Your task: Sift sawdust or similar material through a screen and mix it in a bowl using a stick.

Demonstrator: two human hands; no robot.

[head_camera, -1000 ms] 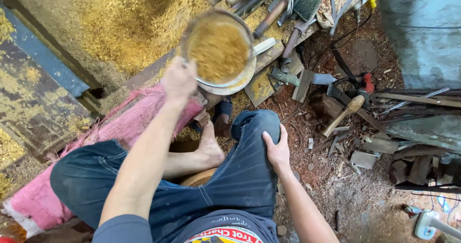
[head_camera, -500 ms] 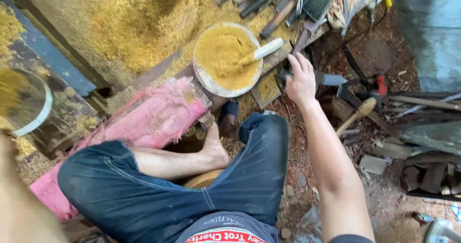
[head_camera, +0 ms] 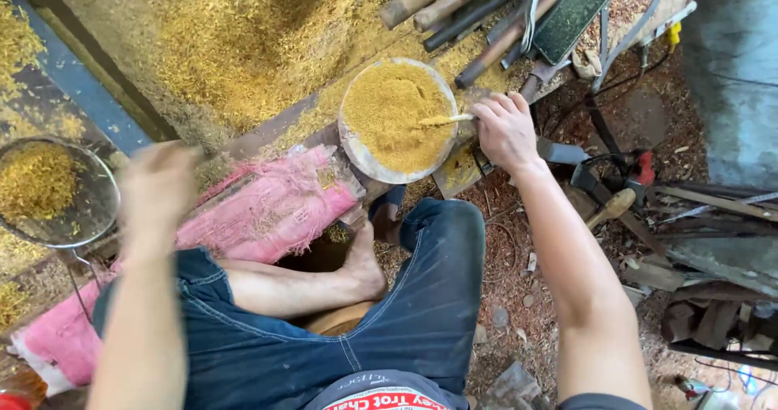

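Looking down from the head camera, I have my right hand (head_camera: 504, 128) closed around the handle of a spoon (head_camera: 444, 120), whose tip lies in the yellow sawdust filling a round bowl (head_camera: 362, 152) just left of that hand. My left hand (head_camera: 158, 187) is blurred, hovering beside a wire sieve (head_camera: 91, 215) holding more sawdust; I cannot tell how far open it is. A pink sack (head_camera: 271, 211) lies between bowl and sieve, over a plank. Beyond it, a sawdust heap (head_camera: 219, 37). Tool handles (head_camera: 454, 5) lie beside the bowl.
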